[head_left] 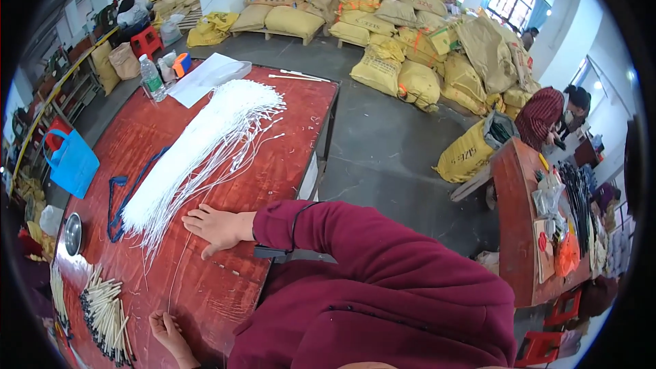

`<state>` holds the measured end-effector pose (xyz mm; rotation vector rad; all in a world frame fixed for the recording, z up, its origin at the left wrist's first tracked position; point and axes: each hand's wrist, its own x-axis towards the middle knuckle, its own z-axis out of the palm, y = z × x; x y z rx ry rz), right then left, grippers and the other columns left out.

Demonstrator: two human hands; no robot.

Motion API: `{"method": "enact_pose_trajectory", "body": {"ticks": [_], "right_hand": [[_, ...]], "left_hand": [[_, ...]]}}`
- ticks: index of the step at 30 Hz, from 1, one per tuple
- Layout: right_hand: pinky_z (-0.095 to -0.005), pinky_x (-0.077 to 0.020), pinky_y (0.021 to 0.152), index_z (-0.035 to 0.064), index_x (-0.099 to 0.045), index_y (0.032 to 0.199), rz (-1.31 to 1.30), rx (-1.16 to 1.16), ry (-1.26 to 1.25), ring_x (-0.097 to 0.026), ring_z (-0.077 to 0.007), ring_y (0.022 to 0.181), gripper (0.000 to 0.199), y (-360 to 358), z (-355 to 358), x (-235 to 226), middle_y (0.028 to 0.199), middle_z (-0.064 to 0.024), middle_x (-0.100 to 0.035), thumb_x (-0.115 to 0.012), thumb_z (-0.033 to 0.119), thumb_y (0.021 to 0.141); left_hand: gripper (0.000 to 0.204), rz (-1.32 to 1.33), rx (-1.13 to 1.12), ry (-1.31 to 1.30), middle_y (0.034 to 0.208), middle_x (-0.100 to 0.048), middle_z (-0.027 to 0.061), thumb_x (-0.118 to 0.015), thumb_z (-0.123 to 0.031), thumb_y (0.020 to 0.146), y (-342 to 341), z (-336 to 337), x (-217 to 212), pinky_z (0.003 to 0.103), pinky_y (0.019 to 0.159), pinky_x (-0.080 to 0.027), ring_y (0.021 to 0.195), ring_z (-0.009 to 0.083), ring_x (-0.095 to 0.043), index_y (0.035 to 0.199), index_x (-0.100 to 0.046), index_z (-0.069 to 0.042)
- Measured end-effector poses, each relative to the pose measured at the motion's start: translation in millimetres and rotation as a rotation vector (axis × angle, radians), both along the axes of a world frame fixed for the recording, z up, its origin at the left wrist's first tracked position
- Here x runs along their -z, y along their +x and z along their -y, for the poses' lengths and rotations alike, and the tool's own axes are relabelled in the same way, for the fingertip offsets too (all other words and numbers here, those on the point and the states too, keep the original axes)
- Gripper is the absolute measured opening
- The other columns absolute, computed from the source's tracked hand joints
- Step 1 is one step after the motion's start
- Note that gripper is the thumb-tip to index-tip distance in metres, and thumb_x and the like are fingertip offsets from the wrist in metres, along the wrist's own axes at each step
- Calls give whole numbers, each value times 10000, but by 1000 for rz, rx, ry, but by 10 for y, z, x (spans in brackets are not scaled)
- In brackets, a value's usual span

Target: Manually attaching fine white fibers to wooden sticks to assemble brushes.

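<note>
A thick bundle of white cords lies lengthwise on the red tabletop, its loose ends fanning out at the far side. My right hand rests flat, palm down with fingers spread, beside the bundle's near right edge. One thin white cord runs from beneath it toward my left hand. Near the front of the table, the left fingers are pinched together on that cord's near end. A dark blue strap lies along the left side of the bundle.
Left on the table are a metal bowl and a pile of cream sticks with black ends. A bottle and white sheets stand at the back. Stacked sacks fill the far floor; another person works at the right.
</note>
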<state>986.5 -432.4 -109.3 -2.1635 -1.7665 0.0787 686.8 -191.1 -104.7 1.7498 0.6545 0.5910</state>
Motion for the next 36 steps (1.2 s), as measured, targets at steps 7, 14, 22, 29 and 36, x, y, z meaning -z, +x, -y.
{"method": "enact_pose_trajectory", "body": {"ticks": [7, 14, 22, 29, 36], "right_hand": [[-535, -201, 1227, -116, -307, 1536, -18, 31, -14, -236, -389, 1510, 1043, -73, -82, -40, 1623, -261, -285, -547, 691, 921], [-540, -202, 1229, -108, -292, 1545, 22, 40, -45, -215, -392, 1521, 1046, -144, -193, -68, 1633, -260, -265, -561, 684, 918], [-565, -225, 1215, -111, -300, 1532, 48, 33, -44, -244, -421, 1501, 1043, -333, -342, -33, 1615, -271, -287, -549, 695, 918], [-543, -187, 1236, -101, -303, 1531, 39, 68, -107, -224, -415, 1515, 989, -628, -511, -214, 1632, -263, -264, -596, 622, 923], [-541, -195, 1234, -90, -284, 1550, 75, 39, -130, -226, -411, 1514, 979, -724, -491, -189, 1639, -250, -261, -560, 631, 948]], "left_hand": [[20, 62, 12, -64, 749, -544, -40, -580, -74, 1034, -16, -212, 38, 163, 476, -324, 574, 6, -432, 1040, -562, -82], [37, 87, -63, -61, 759, -549, -43, -583, -75, 1029, -81, -288, 16, 161, 483, -329, 576, 9, -435, 1056, -562, -89], [75, 49, -69, 20, 746, -573, -24, -609, -74, 1009, -334, -490, 139, 189, 501, -350, 582, 32, -470, 1066, -559, -74], [145, -31, -170, 433, 800, -615, 12, -643, -99, 988, -685, -715, 58, 245, 622, -450, 691, 82, -547, 1091, -575, -24], [121, -17, -137, 70, 771, -566, -28, -606, -176, 1023, -1867, 158, -1110, 226, 525, -348, 614, 39, -439, 1029, -609, -55]]}}
